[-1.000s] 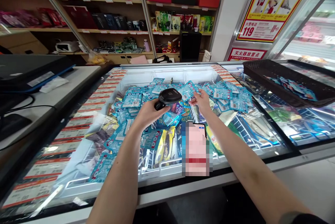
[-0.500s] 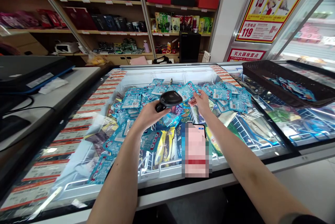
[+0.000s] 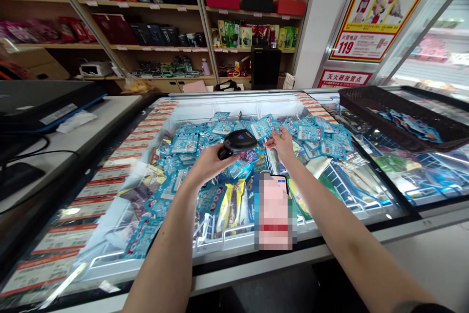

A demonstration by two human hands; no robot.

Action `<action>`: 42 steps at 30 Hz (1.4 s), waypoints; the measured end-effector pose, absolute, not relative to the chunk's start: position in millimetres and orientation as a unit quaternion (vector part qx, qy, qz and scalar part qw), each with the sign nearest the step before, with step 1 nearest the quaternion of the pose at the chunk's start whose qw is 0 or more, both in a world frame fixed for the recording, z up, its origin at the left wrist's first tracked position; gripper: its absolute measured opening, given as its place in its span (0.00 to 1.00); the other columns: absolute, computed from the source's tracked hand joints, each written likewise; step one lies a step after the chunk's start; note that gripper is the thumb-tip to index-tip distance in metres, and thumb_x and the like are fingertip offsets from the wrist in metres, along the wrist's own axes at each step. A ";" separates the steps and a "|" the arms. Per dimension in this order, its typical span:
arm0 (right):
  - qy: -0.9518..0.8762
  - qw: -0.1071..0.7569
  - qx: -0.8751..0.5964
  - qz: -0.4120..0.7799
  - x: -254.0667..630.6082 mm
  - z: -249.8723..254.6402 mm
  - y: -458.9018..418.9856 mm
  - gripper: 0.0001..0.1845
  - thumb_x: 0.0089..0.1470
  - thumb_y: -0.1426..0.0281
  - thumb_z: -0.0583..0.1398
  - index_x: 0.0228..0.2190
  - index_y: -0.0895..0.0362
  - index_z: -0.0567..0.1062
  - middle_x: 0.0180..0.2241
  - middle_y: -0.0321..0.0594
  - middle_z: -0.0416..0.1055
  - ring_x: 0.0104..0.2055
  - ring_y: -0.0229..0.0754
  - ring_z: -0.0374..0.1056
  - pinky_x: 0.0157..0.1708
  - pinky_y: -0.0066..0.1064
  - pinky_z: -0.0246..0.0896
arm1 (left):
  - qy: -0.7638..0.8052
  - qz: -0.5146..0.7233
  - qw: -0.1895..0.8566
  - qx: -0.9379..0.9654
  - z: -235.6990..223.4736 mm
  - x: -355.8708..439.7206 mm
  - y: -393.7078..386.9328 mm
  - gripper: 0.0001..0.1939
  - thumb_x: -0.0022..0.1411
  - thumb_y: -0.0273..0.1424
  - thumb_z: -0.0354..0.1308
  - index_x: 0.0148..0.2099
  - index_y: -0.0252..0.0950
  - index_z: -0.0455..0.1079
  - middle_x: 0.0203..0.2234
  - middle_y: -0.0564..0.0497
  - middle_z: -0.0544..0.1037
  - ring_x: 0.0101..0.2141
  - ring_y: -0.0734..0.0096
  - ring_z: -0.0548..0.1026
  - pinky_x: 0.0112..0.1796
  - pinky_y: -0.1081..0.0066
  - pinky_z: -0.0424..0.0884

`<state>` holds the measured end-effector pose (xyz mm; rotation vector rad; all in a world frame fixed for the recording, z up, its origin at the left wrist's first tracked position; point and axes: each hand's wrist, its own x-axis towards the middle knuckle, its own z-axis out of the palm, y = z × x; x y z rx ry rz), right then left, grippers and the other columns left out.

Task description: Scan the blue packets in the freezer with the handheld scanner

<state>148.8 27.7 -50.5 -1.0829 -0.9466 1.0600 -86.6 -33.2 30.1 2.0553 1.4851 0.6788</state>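
Observation:
My left hand (image 3: pixel 210 164) is wrapped round the handle of a black barcode scanner (image 3: pixel 240 141), whose head points right. A small blue light shows on top of the scanner. Between its fingertips, my right hand (image 3: pixel 281 143) pinches the edge of a blue packet (image 3: pixel 262 127), its printed barcode facing up in front of the scanner head. Many similar blue packets (image 3: pixel 185 142) lie in a loose heap on the freezer's glass top (image 3: pixel 142 156), left and right of both hands. A phone (image 3: pixel 275 213) with a blurred screen lies near the front edge, below my hands.
A dark brown basket (image 3: pixel 399 130) with some blue packets stands at the right. Through the glass, yellow packages (image 3: pixel 230 205) and wire racks show. A black machine (image 3: pixel 44 103) sits on the counter at left. Shelves (image 3: pixel 154 47) with bottles and boxes line the back wall.
A blue light now shows on top of the scanner. Its head has shifted very slightly; both hands keep nearly the same place, and the packet stays in my right fingers.

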 end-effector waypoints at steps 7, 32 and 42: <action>-0.403 0.639 -0.467 0.458 147.6 -51.2 27.7 0.29 0.52 0.58 0.57 0.51 0.55 0.55 0.16 0.29 0.68 0.21 0.43 0.71 0.22 0.32 0.67 | 0.544 0.291 0.286 0.733 29.3 -88.2 -33.1 0.23 0.50 0.49 0.58 0.38 0.34 0.71 0.19 0.52 0.72 0.20 0.72 0.67 0.20 0.75 0.57; -0.687 0.370 -0.622 -0.066 171.9 -20.3 31.1 0.24 0.58 0.68 0.49 0.55 0.61 0.64 0.54 0.53 0.62 0.57 0.53 0.55 0.56 0.46 0.49 | 0.578 0.483 0.304 0.584 21.1 -115.9 -17.5 0.20 0.52 0.47 0.57 0.36 0.35 0.67 0.16 0.54 0.68 0.16 0.74 0.65 0.19 0.74 0.60; -0.851 0.192 -0.459 0.167 98.7 -17.4 74.0 0.39 0.56 0.48 0.51 0.64 0.49 0.49 0.67 0.45 0.38 0.68 0.59 0.33 0.61 0.55 0.36 | 0.590 0.448 0.281 0.610 14.5 -119.9 -14.4 0.19 0.52 0.49 0.57 0.32 0.36 0.66 0.13 0.54 0.68 0.15 0.73 0.65 0.18 0.74 0.59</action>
